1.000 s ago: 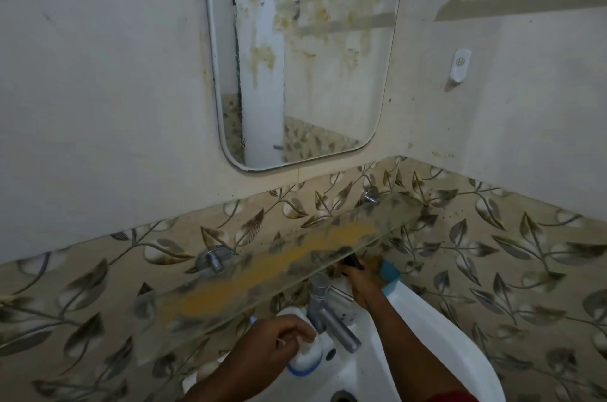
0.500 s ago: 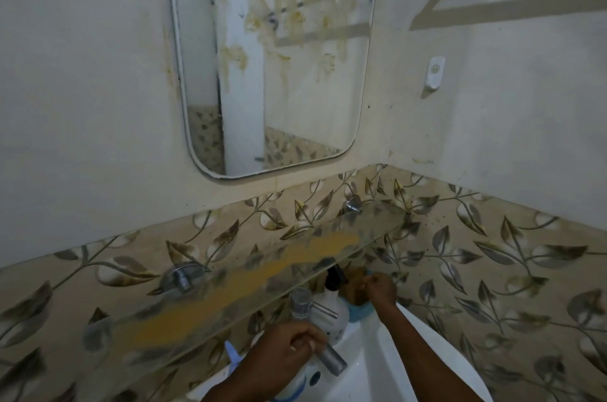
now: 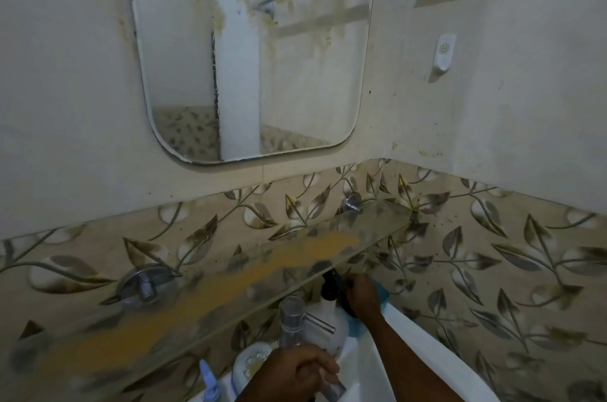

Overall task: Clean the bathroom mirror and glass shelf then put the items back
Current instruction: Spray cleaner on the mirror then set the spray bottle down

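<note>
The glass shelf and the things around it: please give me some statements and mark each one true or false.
1. The glass shelf carries a long orange-yellow smear. True.
2. The mirror is already spotless. False: yellowish stains cover its upper part.
3. The right hand is at the pump bottle and a blue cloth below the shelf. True.
4. Bottles stand on the shelf. False: nothing stands on it; they sit at the sink.
5. The left hand is down at the tap. True.
</note>
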Demonstrator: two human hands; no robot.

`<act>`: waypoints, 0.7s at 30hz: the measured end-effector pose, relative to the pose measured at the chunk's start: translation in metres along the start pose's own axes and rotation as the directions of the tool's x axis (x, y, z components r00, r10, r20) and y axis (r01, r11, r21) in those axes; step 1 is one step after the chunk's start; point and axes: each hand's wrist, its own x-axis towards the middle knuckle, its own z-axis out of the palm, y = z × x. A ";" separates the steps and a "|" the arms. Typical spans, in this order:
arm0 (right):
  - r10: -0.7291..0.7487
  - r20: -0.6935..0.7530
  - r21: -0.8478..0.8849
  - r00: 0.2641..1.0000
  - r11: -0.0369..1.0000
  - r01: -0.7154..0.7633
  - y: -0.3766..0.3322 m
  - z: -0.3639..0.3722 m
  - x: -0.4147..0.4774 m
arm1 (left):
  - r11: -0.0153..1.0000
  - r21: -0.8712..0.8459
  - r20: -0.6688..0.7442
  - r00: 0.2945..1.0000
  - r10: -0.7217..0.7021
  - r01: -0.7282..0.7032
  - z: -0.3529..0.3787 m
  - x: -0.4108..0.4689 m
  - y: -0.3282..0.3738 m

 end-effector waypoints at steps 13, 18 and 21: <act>0.383 0.087 0.904 0.920 0.357 -0.234 -0.023 -0.087 -0.033 | 0.976 -0.207 -0.019 0.998 0.062 -0.064 -0.009 0.004 0.039; 0.303 0.213 0.970 0.929 0.046 -0.238 -0.026 -0.126 -0.052 | 0.967 -0.246 -0.007 0.997 0.074 -0.073 -0.001 0.002 0.059; 0.268 0.208 0.977 0.941 -0.006 -0.214 -0.028 -0.153 -0.078 | 0.968 -0.242 0.004 0.998 0.062 -0.059 0.001 -0.003 0.074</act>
